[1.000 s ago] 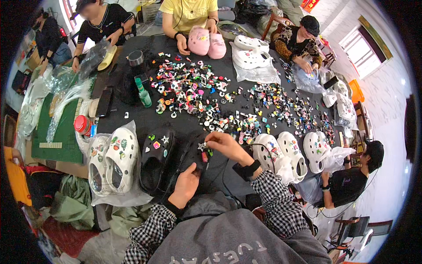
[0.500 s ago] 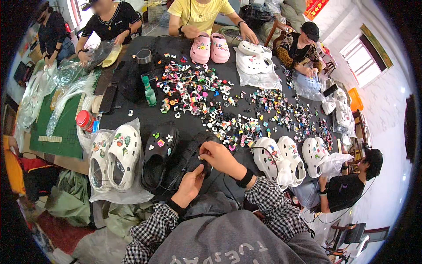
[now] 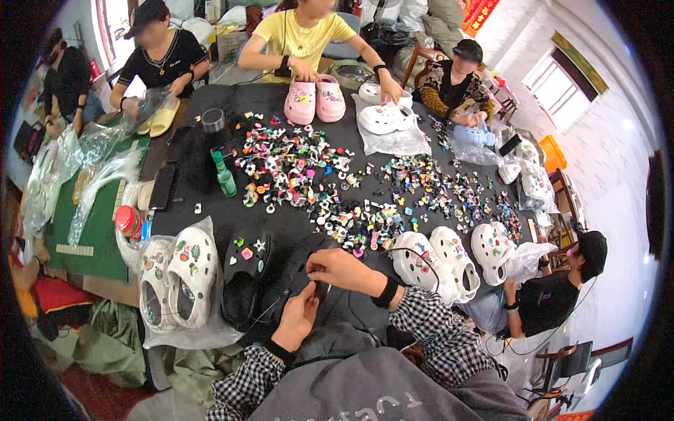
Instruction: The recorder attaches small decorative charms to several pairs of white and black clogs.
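Black clog point(image 3: 295, 281), item in hand: lies at the table's near edge, directly in front of the person, steadied from below by the left hand point(image 3: 298, 319), whose fingers curl around its heel end so the upper stays turned up for work. Right hand point(image 3: 344, 270): over the same clog, fingertips pinched together on something small and dark; what it is cannot be made out.

Second black clog point(image 3: 246, 277): just left of the held one, already carrying small coloured charms.
White clog pair in clear bag point(image 3: 172, 277): further left, charms fitted.
White clog pair point(image 3: 435, 259): right of the held clog.
Loose charms point(image 3: 330, 189): spread beyond the held clog, within reach.
Green bottle point(image 3: 225, 179): beyond, upper left.
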`<state>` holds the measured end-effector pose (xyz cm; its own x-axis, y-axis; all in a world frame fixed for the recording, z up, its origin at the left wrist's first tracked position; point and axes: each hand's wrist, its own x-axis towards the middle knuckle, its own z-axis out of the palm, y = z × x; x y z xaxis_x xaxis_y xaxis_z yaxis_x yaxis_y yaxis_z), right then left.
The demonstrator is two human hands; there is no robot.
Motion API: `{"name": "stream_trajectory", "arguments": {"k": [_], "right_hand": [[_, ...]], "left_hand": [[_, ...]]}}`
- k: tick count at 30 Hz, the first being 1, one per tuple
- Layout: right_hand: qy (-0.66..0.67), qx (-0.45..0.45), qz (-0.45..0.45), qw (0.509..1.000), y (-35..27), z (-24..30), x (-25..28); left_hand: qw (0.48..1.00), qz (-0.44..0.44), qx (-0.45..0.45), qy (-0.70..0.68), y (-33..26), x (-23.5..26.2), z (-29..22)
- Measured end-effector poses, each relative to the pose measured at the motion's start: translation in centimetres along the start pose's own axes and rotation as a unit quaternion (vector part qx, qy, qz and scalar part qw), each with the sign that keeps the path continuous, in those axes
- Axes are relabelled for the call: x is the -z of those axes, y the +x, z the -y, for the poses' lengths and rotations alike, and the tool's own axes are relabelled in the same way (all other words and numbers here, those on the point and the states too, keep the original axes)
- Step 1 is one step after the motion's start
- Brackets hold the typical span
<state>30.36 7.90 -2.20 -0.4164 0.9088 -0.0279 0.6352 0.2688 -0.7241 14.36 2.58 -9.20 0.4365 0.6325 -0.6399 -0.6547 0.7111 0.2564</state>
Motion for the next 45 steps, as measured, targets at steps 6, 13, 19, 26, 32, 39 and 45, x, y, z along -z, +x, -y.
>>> {"name": "stream_trajectory", "arguments": {"k": [6,13,19,26,32,39,45], "right_hand": [[0.015,0.002,0.076,0.997,0.6,0.9,1.2],[-0.001,0.02,0.137,0.99,-0.1,-0.4,1.3],[-0.024,-0.038,0.238,0.97,-1.4,0.7,1.2],[-0.201,0.056,0.138,0.968,-2.9,1.3,0.4],[-0.295,0.039,0.146,0.944,-1.9,1.7,0.4],[-0.281,0.032,0.1,0.954,-3.0,-0.5,-1.6],[-0.277,-0.048,0.09,0.955,-3.0,-0.1,-2.6]], "left_hand": [[0.999,-0.027,0.014,0.02,0.2,0.6,0.1],[0.995,-0.023,0.095,-0.016,-0.8,0.5,0.3],[0.992,-0.016,0.117,0.055,-1.0,2.4,0.9],[0.993,-0.021,0.095,0.073,-1.3,2.4,1.1],[0.994,0.002,0.087,0.071,-1.1,2.7,1.1],[0.989,-0.021,0.086,0.117,-1.6,1.8,1.3],[0.985,-0.036,0.077,0.152,-2.8,-0.3,0.5]]}}
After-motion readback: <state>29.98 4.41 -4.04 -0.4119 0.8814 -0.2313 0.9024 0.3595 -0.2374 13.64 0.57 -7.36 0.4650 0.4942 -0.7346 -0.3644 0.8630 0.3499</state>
